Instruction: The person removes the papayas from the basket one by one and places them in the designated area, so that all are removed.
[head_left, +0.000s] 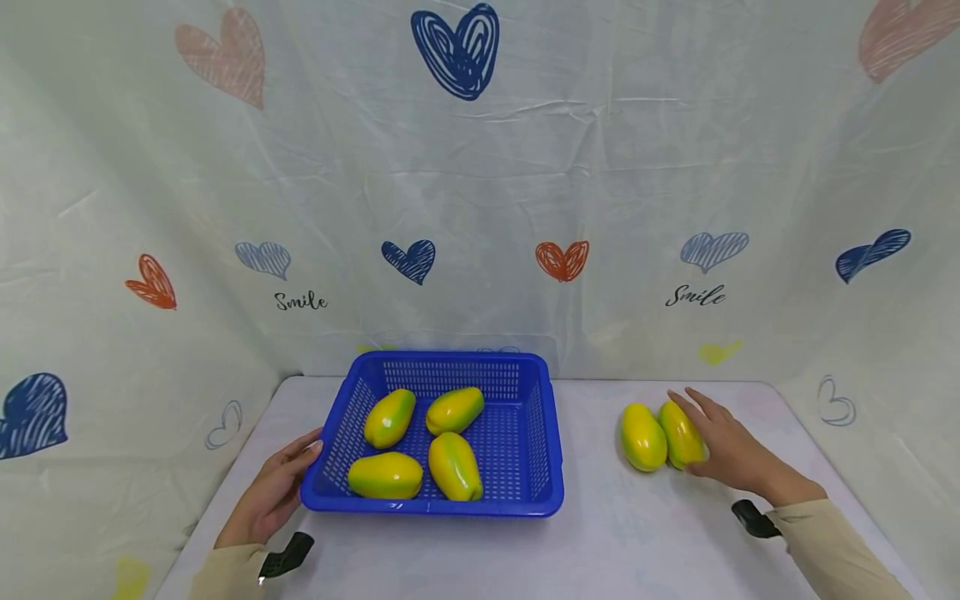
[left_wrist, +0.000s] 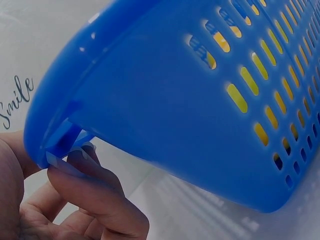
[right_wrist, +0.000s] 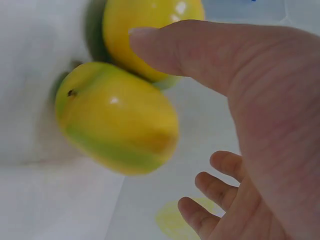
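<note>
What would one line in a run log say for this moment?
left hand: holds basket rim | right hand: open, at right mango of table pair | basket: four mangoes | table: two mangoes

The blue basket (head_left: pixel 546 433) looks like moulded plastic, smooth with a soft sheen, its walls and floor pierced by rows of slots. The yellow-green mangoes, the two on the table (head_left: pixel 643 437) (head_left: pixel 681 434) and the four in the basket (head_left: pixel 389 417) (head_left: pixel 454 410) (head_left: pixel 385 476) (head_left: pixel 454 466), have a glossy, smooth skin with bright highlights. The table cover (head_left: pixel 645 533) is a white, slightly shiny sheet. The backdrop (head_left: pixel 600 167) is thin printed cloth, matt and creased. The sleeves (head_left: pixel 832 550) are matt beige fabric.
</note>
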